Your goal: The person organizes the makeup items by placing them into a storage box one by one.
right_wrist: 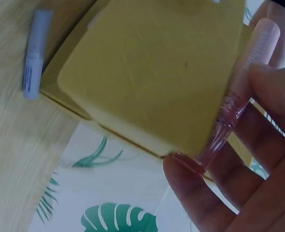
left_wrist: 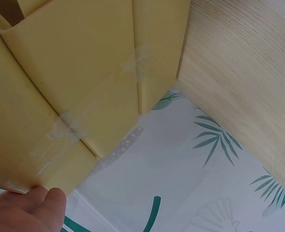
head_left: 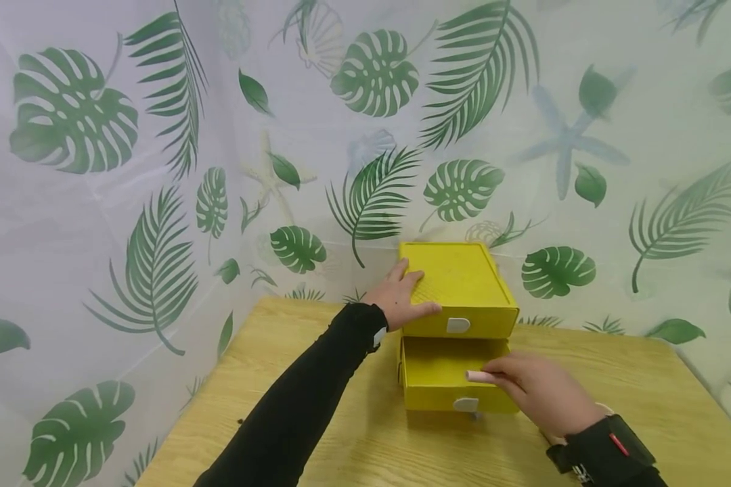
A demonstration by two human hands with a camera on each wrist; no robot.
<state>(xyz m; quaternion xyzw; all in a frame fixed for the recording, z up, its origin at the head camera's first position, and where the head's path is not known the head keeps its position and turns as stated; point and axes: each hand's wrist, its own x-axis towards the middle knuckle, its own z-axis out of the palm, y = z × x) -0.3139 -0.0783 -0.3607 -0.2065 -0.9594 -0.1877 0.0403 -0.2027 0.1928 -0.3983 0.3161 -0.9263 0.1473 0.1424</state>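
A yellow two-drawer box stands at the back of the table, its lower drawer pulled out and its upper one closed. My left hand rests with spread fingers on the left side of the box top; in the left wrist view its fingertips show at the box's edge. Over the right front of the lower drawer, my right hand holds a lip gloss tube between thumb and fingers. The tube has a pale pink cap and a clear, reddish body.
A pale lilac tube lies on the wooden table beside the box. Behind the table hangs a leaf-printed sheet, which also runs along the left side. The drawers have small white pull tabs.
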